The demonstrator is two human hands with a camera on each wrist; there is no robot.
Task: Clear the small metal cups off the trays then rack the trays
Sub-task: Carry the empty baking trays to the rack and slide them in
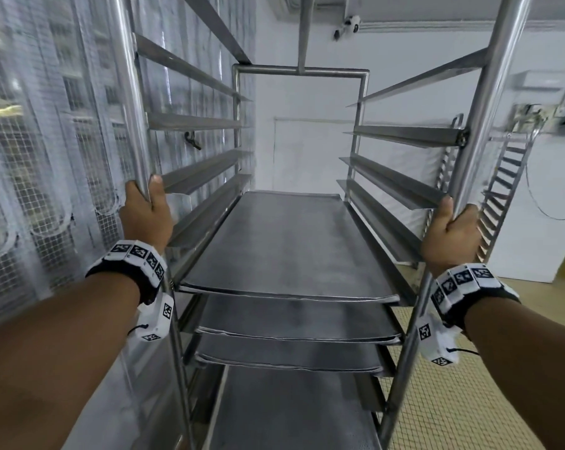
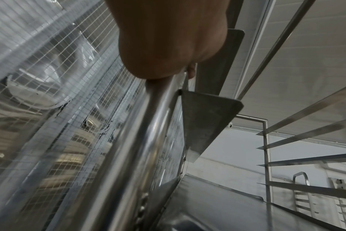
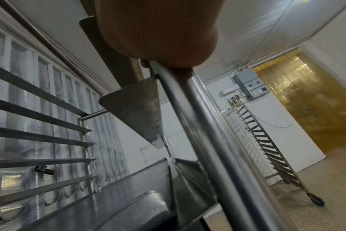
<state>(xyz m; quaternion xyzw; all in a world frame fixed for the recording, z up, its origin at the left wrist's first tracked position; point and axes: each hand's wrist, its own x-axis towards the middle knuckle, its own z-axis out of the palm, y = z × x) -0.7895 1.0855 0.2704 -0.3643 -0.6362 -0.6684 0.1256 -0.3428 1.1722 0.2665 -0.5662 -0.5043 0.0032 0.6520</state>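
Both grips [image 1: 146, 212] [image 1: 450, 227] flanking racked trays [image 1: 284, 248]

Your left hand [image 1: 146, 216] grips the rack's [image 1: 300, 73] left post, your right hand [image 1: 450, 233] the right post, trays [image 1: 281, 241] stacked between them, a second rack [image 1: 502, 196] behind right.

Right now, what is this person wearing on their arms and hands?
Both forearms are bare, with no sleeves or gloves. The left hand and right hand each have a black wristband ringed with white blocks printed with black square code patterns. A small white box with the same patterns hangs under each wrist, and a thin black cord trails from it.
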